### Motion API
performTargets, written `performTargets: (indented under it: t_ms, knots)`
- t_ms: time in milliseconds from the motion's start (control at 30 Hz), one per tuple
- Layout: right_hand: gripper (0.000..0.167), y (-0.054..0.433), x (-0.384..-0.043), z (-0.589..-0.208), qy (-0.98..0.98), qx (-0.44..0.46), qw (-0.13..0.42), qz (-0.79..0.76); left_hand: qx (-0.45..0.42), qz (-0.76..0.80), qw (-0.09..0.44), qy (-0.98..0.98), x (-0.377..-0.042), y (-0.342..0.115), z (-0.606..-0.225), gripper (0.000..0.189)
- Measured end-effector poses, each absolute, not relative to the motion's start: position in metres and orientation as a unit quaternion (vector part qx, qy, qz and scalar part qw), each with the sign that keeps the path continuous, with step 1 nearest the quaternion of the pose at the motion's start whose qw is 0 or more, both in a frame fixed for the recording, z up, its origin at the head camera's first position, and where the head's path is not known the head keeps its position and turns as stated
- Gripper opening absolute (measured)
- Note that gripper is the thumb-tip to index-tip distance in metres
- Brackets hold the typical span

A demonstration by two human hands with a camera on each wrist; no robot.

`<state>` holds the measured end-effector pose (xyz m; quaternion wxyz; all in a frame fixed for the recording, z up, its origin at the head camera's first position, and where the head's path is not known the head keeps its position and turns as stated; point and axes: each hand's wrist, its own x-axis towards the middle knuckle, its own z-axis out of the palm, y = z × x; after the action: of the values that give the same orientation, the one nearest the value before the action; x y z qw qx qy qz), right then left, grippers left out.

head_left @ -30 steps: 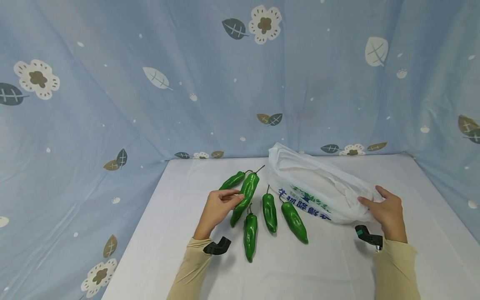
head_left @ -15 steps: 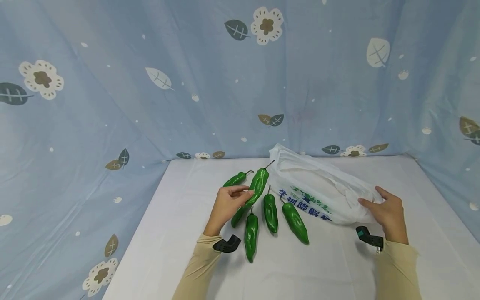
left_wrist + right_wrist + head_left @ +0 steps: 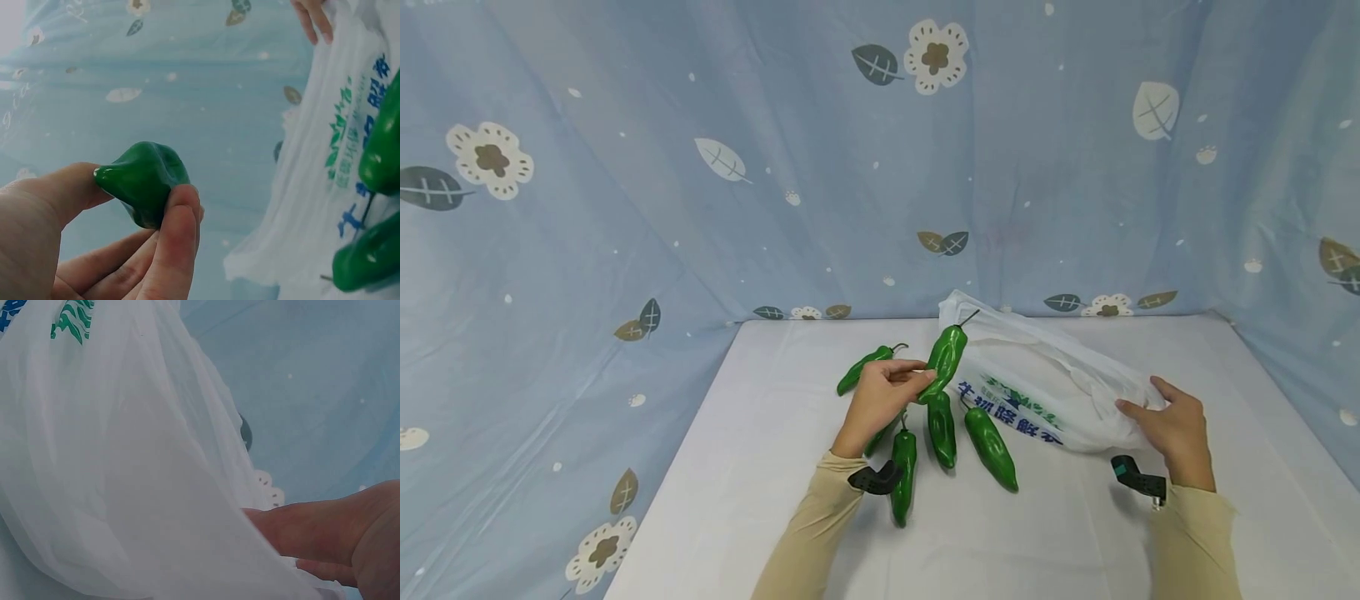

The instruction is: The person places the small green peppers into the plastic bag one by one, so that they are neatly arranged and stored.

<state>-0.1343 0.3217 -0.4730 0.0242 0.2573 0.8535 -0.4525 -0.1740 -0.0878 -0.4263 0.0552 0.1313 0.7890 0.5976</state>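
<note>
My left hand (image 3: 887,396) pinches a long green chili pepper (image 3: 946,357) between thumb and fingers, its stem pointing up and to the right. That pepper is raised in front of the left end of a white plastic bag (image 3: 1078,425). In the left wrist view the pepper's tapered end (image 3: 145,181) faces the camera. At the bag's right end my right hand (image 3: 1182,429) holds the rim, with the thumb on the near side in the head view. The right wrist view shows the bag (image 3: 125,462) spread beside the thumb; the other fingers are mostly hidden.
Several more green peppers lie on the white table (image 3: 760,475): one at the back left (image 3: 865,369), one partly behind my left wrist (image 3: 904,483), and others (image 3: 942,429) (image 3: 991,447) near the bag. A blue patterned curtain (image 3: 820,167) hangs behind.
My left hand has lifted the pepper and carried it right, from above the other peppers to the bag's left end. The right hand and bag stay in place.
</note>
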Motion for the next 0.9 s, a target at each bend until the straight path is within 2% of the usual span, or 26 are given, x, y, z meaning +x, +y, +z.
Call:
performTargets:
  t_ms: [300, 567, 900]
  knots:
    - [0.086, 0.322, -0.135, -0.473, 0.854, 0.259, 0.026, -0.452, 0.134, 0.596, 0.078, 0.788, -0.181, -0.068, -0.418, 0.042]
    - [0.085, 0.321, -0.135, -0.471, 0.855, 0.259, 0.026, -0.448, 0.160, 0.588, 0.074, 0.789, -0.187, -0.050, -0.413, 0.041]
    - [0.085, 0.322, -0.134, -0.472, 0.854, 0.255, 0.030, -0.453, 0.179, 0.586, 0.097, 0.784, -0.194, -0.022, -0.413, 0.039]
